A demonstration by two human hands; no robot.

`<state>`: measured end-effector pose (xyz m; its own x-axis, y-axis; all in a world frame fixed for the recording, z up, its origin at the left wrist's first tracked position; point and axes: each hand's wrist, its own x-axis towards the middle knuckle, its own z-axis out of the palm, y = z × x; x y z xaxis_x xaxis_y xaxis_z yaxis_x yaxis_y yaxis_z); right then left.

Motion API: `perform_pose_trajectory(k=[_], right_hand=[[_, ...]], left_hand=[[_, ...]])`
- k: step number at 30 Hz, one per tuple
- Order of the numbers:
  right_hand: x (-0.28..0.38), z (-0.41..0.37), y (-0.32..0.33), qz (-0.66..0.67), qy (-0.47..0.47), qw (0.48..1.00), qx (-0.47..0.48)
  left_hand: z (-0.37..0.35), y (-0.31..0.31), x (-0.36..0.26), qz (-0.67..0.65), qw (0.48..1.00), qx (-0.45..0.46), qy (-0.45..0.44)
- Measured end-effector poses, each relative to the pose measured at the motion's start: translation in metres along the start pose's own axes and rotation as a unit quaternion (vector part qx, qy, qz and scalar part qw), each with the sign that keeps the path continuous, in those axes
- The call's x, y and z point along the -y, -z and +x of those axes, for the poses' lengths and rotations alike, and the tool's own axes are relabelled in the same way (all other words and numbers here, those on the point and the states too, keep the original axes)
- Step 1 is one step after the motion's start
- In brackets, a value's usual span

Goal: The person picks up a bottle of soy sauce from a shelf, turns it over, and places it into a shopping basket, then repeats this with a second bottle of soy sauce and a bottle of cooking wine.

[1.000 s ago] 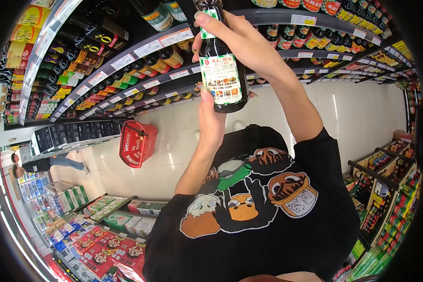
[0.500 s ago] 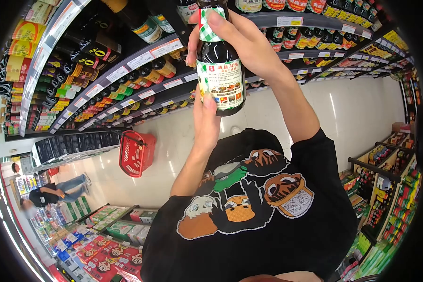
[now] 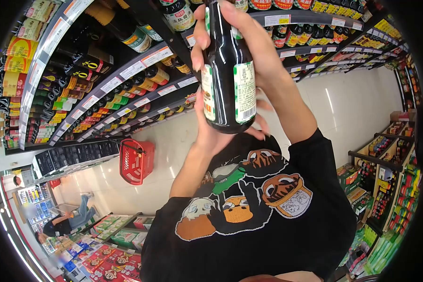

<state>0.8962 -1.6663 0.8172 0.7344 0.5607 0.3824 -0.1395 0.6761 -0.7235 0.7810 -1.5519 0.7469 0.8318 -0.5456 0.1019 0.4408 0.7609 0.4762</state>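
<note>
Bottle (image 3: 228, 80) of dark glass, likely heavy, slick and breakable: best gripped round the body, base supported. It is raised before the shelves (image 3: 127, 75), right hand (image 3: 256, 51) wrapped round its top, left hand (image 3: 211, 134) cupping its base. Its front label has since turned aside.

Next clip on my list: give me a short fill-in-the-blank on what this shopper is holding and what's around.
1. The right hand and the left hand together hold one dark ___.
2. The basket standing on the shop floor is ___.
3. The person's T-shirt, printed with cartoon figures, is mainly ___.

Missing words: bottle; red; black.
</note>
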Motion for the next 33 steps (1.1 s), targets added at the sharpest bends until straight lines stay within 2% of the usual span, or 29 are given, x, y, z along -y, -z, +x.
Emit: perform_pose_trajectory(k=[1,2,3,4,5,7,10,15,26,28,33], right_hand=[[0.009,0.0,-0.009,-0.012,-0.011,1.0,-0.025],[0.024,-0.006,-0.025,0.053,-0.025,0.996,-0.064],[0.021,-0.005,-0.022,0.054,-0.026,0.996,-0.064],[0.018,-0.004,-0.015,-0.056,-0.004,0.996,-0.072],[0.016,-0.004,-0.011,-0.165,0.017,0.983,-0.08],[0.014,-0.003,-0.023,-0.178,0.036,0.976,-0.12],[0.005,0.007,-0.006,-0.133,-0.045,0.981,-0.131],[0.003,0.012,-0.003,-0.162,-0.052,0.976,-0.132],[0.007,0.015,-0.01,-0.169,-0.066,0.976,-0.118],[0.008,0.013,-0.012,-0.162,-0.043,0.98,-0.108],[0.009,0.015,-0.011,-0.181,-0.048,0.976,-0.11]], left_hand=[[-0.001,0.007,0.003,-0.147,0.983,0.011,-0.107],[-0.005,0.01,0.002,0.059,0.986,-0.106,-0.112],[-0.007,0.004,-0.007,0.262,0.934,-0.217,-0.11],[-0.012,0.005,-0.013,0.306,0.926,-0.193,-0.112],[-0.013,0.018,-0.011,0.282,0.94,-0.139,-0.131],[-0.011,0.017,-0.009,0.426,0.882,-0.147,-0.136],[-0.006,0.019,-0.011,0.386,0.902,-0.148,-0.122],[-0.001,0.012,-0.009,0.343,0.913,-0.176,-0.133],[-0.002,0.008,-0.013,0.356,0.906,-0.175,-0.148],[-0.003,0.005,-0.013,0.356,0.906,-0.177,-0.149],[-0.003,0.002,-0.012,0.364,0.894,-0.208,-0.16]])
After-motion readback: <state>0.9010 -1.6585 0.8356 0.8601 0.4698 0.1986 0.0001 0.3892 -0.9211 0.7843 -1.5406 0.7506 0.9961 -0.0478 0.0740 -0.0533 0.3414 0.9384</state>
